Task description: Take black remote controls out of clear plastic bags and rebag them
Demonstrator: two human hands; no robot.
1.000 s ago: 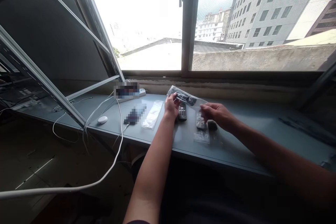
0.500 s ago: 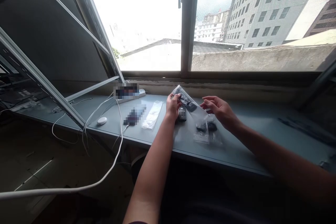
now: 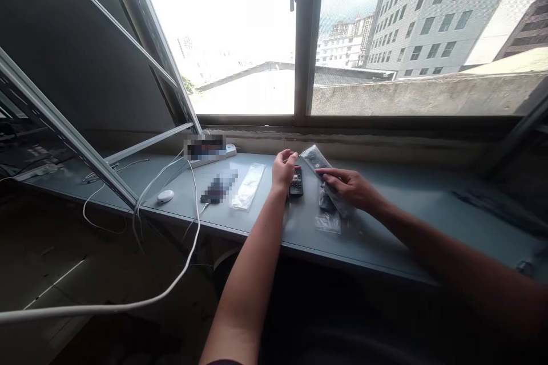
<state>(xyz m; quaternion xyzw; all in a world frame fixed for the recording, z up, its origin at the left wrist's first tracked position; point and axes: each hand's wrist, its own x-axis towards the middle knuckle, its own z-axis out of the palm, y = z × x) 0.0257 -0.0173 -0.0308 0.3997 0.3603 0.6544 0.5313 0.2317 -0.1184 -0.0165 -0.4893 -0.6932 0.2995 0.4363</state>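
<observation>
My right hand (image 3: 351,188) pinches a clear plastic bag with a dark remote control inside (image 3: 315,161), held tilted above the table. Its far end points up and left, towards my left hand. My left hand (image 3: 284,172) is raised beside it with loosely bent fingers apart and nothing visible in them. Beneath and just right of that hand lies a bare black remote control (image 3: 297,185), partly covered by it. Another bagged dark item (image 3: 325,201) lies on the table below my right hand, partly hidden by the held bag.
Left on the grey table (image 3: 385,239) are a flat clear plastic bag (image 3: 248,187), a blurred-out phone-like device (image 3: 219,187) with a white cable, and a round white object (image 3: 165,197). A power strip (image 3: 230,150) and metal frame (image 3: 81,142) stand farther left. The window is behind.
My left hand has let go of the bagged remote control. My right hand has taken hold of it and moved it to the right, over the other bagged item.
</observation>
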